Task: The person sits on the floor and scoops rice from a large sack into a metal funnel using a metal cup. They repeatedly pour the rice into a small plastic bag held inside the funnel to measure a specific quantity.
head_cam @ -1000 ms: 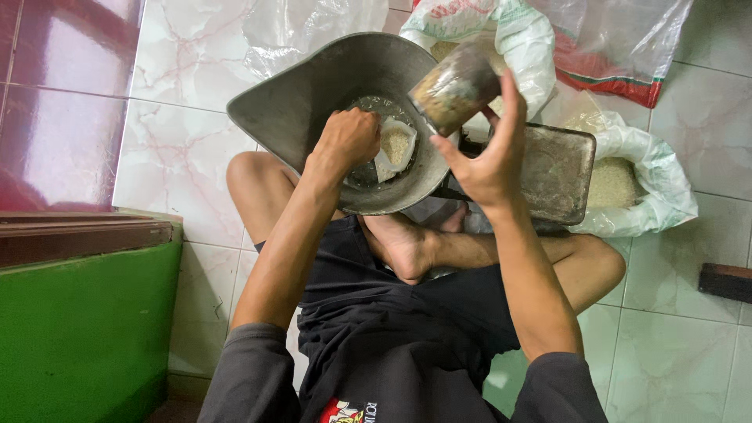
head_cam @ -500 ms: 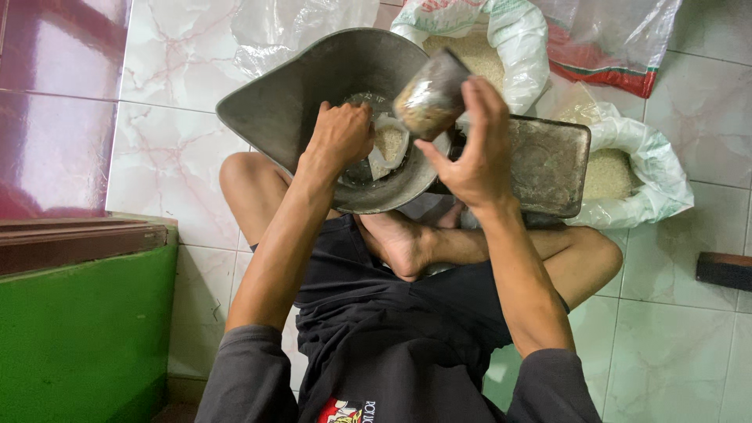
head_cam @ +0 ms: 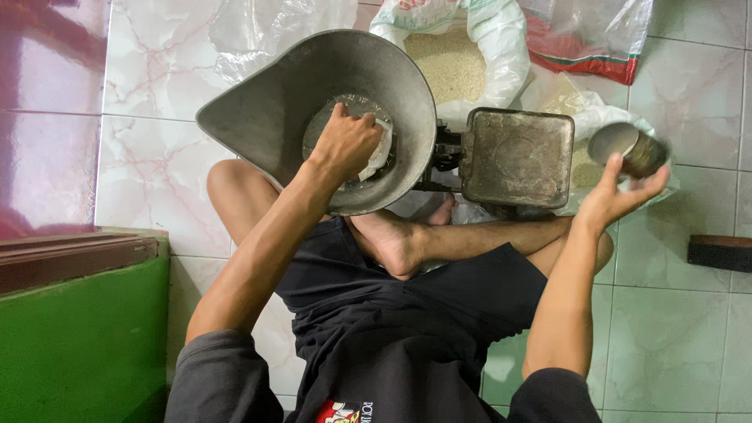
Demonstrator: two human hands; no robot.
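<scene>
At the far left stands a green cabinet point(head_cam: 86, 345), beside the pink-veined tiled floor point(head_cam: 157, 157) on which the person sits cross-legged. In front of them rests a balance scale. Its large grey metal scoop pan point(head_cam: 266, 110) sits on the left. The left hand point(head_cam: 345, 145) reaches into the pan, its fingers closed round the mouth of a small clear plastic bag point(head_cam: 380, 153) holding some white grain. To the right of the pan is the scale's flat square metal plate point(head_cam: 517, 157), bare. Just beyond, an open white sack of rice point(head_cam: 454, 66) stands at the far side. At the right, the right hand point(head_cam: 619, 196) grips a round tin can point(head_cam: 627, 149), tilted and held near a second open sack. Judging by this, some grain is already in the bag; whether the weighing is complete cannot be told.
</scene>
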